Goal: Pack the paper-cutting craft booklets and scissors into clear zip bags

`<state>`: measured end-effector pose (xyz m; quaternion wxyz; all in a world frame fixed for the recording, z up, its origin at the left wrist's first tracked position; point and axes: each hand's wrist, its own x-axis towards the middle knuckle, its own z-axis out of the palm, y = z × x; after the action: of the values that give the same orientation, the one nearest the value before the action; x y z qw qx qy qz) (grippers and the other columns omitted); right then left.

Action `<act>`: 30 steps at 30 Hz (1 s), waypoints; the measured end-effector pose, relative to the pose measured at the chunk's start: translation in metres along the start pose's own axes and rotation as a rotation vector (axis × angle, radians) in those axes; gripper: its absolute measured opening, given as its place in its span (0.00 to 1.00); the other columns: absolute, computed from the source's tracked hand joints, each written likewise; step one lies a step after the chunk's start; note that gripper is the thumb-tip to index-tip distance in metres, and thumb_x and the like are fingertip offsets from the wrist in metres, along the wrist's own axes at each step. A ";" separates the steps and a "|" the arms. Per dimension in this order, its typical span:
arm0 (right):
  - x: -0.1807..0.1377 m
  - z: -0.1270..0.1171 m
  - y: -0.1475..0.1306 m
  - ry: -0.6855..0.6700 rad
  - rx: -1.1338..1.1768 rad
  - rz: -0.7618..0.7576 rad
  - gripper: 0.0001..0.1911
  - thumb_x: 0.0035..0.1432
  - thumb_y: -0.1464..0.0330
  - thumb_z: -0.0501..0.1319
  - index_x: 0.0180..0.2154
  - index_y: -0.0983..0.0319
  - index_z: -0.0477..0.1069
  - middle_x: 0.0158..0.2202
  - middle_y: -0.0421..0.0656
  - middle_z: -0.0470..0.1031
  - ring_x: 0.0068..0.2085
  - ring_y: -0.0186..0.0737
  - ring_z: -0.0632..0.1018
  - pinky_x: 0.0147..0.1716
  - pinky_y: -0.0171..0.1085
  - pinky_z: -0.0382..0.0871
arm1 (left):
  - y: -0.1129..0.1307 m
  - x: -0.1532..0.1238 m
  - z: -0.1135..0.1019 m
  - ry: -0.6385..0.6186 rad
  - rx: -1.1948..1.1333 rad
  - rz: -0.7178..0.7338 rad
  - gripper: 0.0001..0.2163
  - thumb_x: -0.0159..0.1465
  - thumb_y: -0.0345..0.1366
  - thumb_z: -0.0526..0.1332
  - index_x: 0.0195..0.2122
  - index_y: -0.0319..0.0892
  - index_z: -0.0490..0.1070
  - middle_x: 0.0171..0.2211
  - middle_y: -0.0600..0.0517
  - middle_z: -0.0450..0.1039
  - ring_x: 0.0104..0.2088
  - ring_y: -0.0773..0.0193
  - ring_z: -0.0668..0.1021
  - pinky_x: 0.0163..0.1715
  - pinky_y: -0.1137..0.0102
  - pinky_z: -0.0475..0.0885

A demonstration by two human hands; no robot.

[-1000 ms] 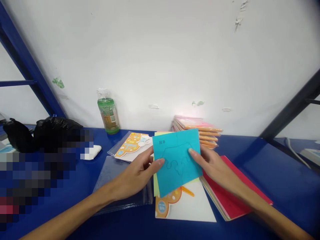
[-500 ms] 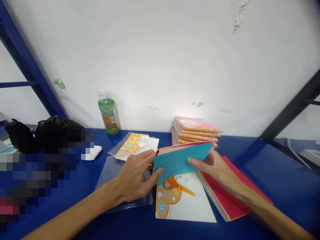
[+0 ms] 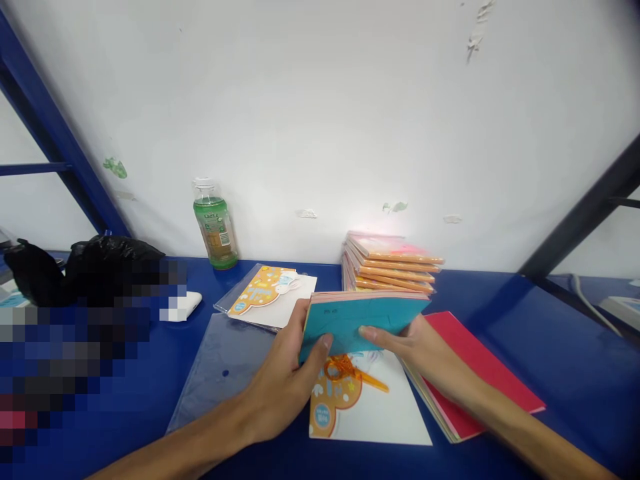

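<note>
A stack of coloured paper (image 3: 350, 327) with a blue sheet facing me is held up between both hands. My left hand (image 3: 285, 373) grips its left end, thumb on the blue face and fingers behind. My right hand (image 3: 415, 347) holds the right end the same way, its fingers partly hidden. Below the stack, orange plastic scissors (image 3: 357, 375) lie on a white printed card (image 3: 375, 413) with an orange pattern. Under my right forearm is a pile of coloured paper with red on top (image 3: 485, 367).
Packaged paper sets (image 3: 393, 263) are piled against the wall. A clear plastic sleeve (image 3: 215, 367) and another printed card (image 3: 265, 290) lie left of my hands. Farther left stand a green-labelled bottle (image 3: 215, 227), a white case (image 3: 190, 305) and a black plastic bag (image 3: 113, 263).
The held stack has levelled out, and its sheets look more evenly lined up along the top edge. My left hand has turned more upright; my right thumb has slid slightly left.
</note>
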<state>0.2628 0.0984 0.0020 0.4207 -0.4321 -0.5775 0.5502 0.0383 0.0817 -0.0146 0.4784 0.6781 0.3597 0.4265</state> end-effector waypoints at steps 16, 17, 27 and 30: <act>0.002 0.000 0.009 0.056 -0.083 -0.056 0.20 0.59 0.56 0.70 0.51 0.55 0.78 0.53 0.43 0.82 0.53 0.49 0.81 0.54 0.46 0.75 | -0.012 0.004 0.005 0.154 0.100 0.006 0.19 0.69 0.43 0.60 0.59 0.45 0.68 0.61 0.42 0.72 0.62 0.42 0.72 0.61 0.48 0.68; 0.001 0.001 0.007 0.071 -0.099 -0.065 0.20 0.59 0.55 0.70 0.50 0.55 0.79 0.53 0.44 0.82 0.53 0.49 0.81 0.54 0.46 0.75 | -0.013 0.005 0.004 0.156 0.089 0.017 0.18 0.69 0.43 0.60 0.58 0.45 0.69 0.59 0.42 0.74 0.60 0.44 0.73 0.60 0.49 0.69; -0.011 0.005 0.004 0.026 -0.237 -0.206 0.17 0.66 0.53 0.63 0.48 0.57 0.79 0.55 0.46 0.80 0.53 0.51 0.80 0.54 0.49 0.77 | 0.004 0.014 -0.012 0.104 0.241 0.159 0.20 0.75 0.42 0.49 0.66 0.45 0.57 0.55 0.45 0.77 0.47 0.56 0.81 0.45 0.64 0.78; -0.011 0.004 0.000 0.022 -0.107 -0.120 0.18 0.65 0.53 0.63 0.48 0.57 0.79 0.51 0.46 0.82 0.48 0.51 0.83 0.47 0.49 0.81 | 0.008 0.024 -0.039 0.082 0.657 0.189 0.21 0.75 0.44 0.43 0.57 0.42 0.70 0.47 0.45 0.80 0.43 0.54 0.81 0.45 0.60 0.76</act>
<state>0.2616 0.0863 0.0014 0.4354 -0.4245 -0.6264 0.4877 0.0116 0.1141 0.0057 0.1781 0.8085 0.4326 0.3572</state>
